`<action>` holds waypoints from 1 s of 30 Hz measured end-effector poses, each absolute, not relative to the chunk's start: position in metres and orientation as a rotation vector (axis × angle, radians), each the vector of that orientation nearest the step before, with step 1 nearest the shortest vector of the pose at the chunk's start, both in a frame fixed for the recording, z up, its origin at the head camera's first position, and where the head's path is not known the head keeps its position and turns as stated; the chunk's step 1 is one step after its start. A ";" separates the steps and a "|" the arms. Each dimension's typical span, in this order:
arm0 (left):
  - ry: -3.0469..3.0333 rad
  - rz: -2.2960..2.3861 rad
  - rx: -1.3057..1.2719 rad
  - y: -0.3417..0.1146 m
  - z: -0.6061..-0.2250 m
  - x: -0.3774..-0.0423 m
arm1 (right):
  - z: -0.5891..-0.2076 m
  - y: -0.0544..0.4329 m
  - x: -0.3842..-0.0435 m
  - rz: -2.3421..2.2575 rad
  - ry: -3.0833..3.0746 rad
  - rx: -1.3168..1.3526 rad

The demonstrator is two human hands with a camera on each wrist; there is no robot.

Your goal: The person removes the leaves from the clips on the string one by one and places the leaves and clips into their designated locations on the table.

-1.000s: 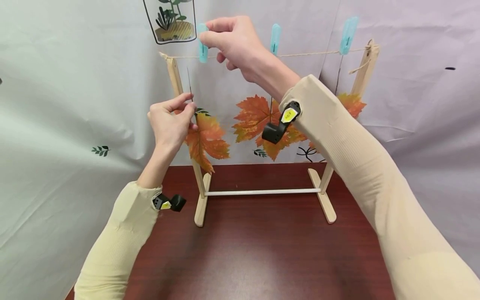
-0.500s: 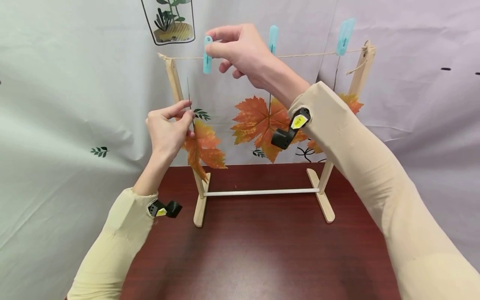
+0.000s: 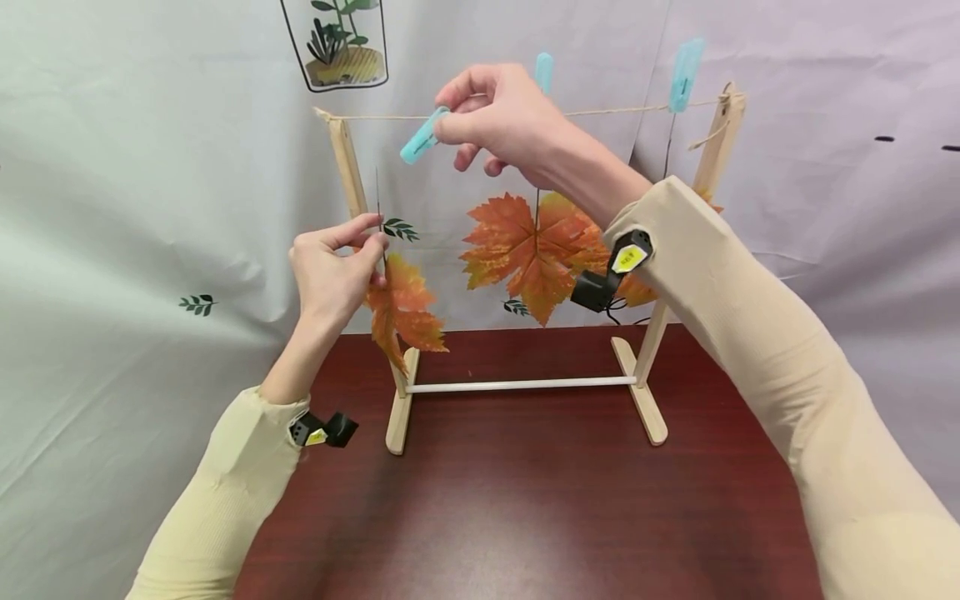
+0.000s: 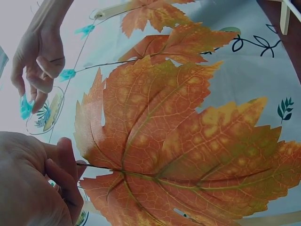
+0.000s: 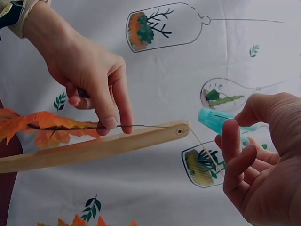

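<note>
My left hand (image 3: 330, 267) pinches the thin dark stem (image 3: 378, 196) of an orange maple leaf (image 3: 408, 304) between thumb and fingertips. The leaf hangs below that hand, in front of the left post, and its bare stem end points up under the twine (image 3: 367, 117). In my right hand (image 3: 510, 121), a light-blue clothespin (image 3: 422, 140) is pinched by one end, slanting down to the left, just below the twine's height. The right wrist view shows this clothespin (image 5: 216, 120) beyond the post's top, apart from the stem. Two similar clothespins (image 3: 686, 75) grip the twine farther right.
The twine spans a wooden frame with a left post (image 3: 347, 167), a right post (image 3: 716, 154) and a white crossbar (image 3: 525, 385), standing on a dark red table (image 3: 480, 500). A maple leaf (image 3: 517, 242) hangs mid-line; another (image 4: 150, 16) hangs beyond. Printed cloth (image 3: 225, 208) backs everything.
My right hand has moved down and right with the clothespin, which has turned from upright against the twine to slanting below it. My left hand has lowered slightly with the leaf.
</note>
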State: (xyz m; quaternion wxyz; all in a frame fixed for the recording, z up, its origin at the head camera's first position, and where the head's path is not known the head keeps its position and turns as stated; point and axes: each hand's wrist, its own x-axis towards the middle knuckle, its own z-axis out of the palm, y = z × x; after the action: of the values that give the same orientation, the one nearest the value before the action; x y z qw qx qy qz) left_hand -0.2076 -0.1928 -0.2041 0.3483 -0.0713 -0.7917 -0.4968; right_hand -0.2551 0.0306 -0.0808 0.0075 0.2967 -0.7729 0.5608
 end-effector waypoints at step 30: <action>-2.141 -1.220 -0.222 -0.210 -0.237 -0.184 | -0.128 0.091 -0.240 1.882 -2.381 0.903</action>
State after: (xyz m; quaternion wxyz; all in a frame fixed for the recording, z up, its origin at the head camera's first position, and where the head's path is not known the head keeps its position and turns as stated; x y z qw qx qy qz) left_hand -0.1836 -0.2100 -0.2372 0.3275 -0.0849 -0.8176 -0.4660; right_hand -0.2399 0.0913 -0.1285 -0.0124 0.2850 -0.7520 0.5942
